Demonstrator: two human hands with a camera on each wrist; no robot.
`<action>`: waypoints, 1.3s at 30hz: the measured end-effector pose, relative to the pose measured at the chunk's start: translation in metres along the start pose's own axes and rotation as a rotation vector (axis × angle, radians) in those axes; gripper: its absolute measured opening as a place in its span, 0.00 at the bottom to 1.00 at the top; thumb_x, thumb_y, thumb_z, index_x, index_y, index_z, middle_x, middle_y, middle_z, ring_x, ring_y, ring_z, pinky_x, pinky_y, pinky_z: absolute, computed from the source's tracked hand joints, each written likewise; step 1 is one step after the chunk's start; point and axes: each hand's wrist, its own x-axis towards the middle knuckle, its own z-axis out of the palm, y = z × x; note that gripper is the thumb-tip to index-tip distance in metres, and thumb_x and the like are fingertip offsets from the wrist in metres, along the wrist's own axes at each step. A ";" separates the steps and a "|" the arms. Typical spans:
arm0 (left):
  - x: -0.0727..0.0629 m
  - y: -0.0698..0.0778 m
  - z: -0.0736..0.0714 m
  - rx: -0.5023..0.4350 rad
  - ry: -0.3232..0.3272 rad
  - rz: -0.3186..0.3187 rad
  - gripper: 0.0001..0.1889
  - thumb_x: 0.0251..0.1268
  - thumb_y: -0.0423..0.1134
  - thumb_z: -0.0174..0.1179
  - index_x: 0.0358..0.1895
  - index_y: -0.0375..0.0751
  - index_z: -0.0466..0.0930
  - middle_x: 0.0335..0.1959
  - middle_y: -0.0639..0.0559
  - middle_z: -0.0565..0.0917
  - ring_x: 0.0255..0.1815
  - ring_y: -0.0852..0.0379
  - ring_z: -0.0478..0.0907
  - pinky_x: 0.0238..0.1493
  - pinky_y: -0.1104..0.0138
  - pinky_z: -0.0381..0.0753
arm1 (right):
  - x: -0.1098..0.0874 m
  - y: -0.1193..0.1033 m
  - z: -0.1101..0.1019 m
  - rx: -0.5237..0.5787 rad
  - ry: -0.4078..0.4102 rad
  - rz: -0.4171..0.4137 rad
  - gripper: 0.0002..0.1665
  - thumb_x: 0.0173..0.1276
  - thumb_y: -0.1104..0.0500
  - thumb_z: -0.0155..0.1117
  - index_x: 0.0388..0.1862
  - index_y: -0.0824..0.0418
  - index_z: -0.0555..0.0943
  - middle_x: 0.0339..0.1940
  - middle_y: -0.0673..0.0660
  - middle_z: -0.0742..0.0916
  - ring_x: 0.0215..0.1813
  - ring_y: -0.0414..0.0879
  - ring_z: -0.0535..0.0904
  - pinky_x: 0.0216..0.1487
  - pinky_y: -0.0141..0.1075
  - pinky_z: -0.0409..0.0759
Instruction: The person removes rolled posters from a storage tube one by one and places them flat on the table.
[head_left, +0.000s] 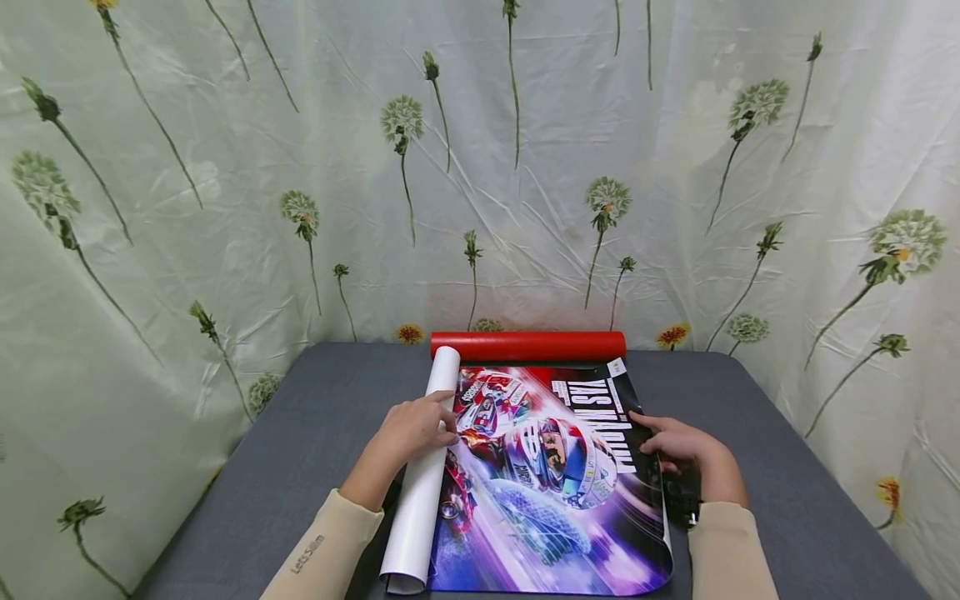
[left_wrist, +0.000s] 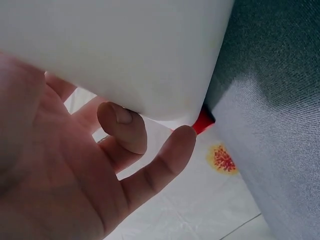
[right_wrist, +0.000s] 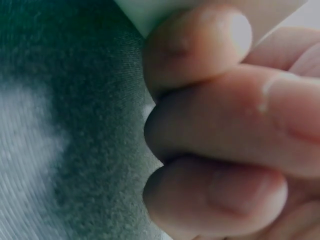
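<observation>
A glossy racing poster (head_left: 551, 475) lies face up on the grey table, partly unrolled, with its left part still a white roll (head_left: 423, 492). My left hand (head_left: 416, 429) holds this roll from the left, with bent fingers reaching over it; the left wrist view shows fingertips right at the white surface (left_wrist: 135, 55). On the opposite side, my right hand (head_left: 686, 446) pinches the poster's right edge, with the index finger over the printed face. Its other fingers (right_wrist: 215, 115) are curled below, beside the white underside of the sheet.
A red tube (head_left: 528, 344) lies across the far edge of the grey table (head_left: 315, 433), just behind the poster. Behind the table hangs a pale curtain (head_left: 480, 192) printed with dandelions. The poster's lower right corner curls up.
</observation>
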 end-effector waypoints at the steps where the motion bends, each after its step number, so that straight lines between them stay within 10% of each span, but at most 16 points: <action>1: 0.000 0.000 0.000 -0.007 -0.004 -0.002 0.04 0.65 0.51 0.75 0.39 0.61 0.93 0.81 0.55 0.73 0.61 0.43 0.84 0.55 0.50 0.85 | -0.001 0.001 0.000 0.003 0.002 0.000 0.46 0.74 0.65 0.57 0.87 0.65 0.51 0.37 0.61 0.80 0.15 0.39 0.68 0.23 0.31 0.73; 11: 0.001 -0.002 -0.003 0.008 -0.002 0.012 0.05 0.69 0.43 0.70 0.41 0.60 0.94 0.82 0.55 0.70 0.51 0.47 0.84 0.45 0.54 0.84 | -0.008 0.003 -0.008 0.002 0.009 -0.006 0.47 0.73 0.66 0.56 0.87 0.67 0.50 0.50 0.69 0.80 0.16 0.40 0.68 0.23 0.33 0.73; 32: 0.000 -0.006 -0.004 -0.023 -0.023 -0.016 0.02 0.66 0.48 0.73 0.38 0.60 0.91 0.82 0.52 0.70 0.56 0.44 0.84 0.52 0.51 0.84 | -0.008 0.008 -0.011 -0.004 0.048 0.038 0.46 0.73 0.66 0.57 0.86 0.65 0.52 0.43 0.65 0.79 0.16 0.40 0.68 0.23 0.32 0.72; 39: 0.000 -0.008 -0.007 -0.017 -0.035 -0.020 0.04 0.64 0.45 0.74 0.40 0.59 0.92 0.83 0.49 0.68 0.57 0.42 0.83 0.52 0.48 0.84 | -0.010 0.010 -0.013 -0.017 0.048 0.036 0.46 0.72 0.66 0.56 0.86 0.66 0.50 0.27 0.56 0.77 0.16 0.39 0.68 0.23 0.32 0.71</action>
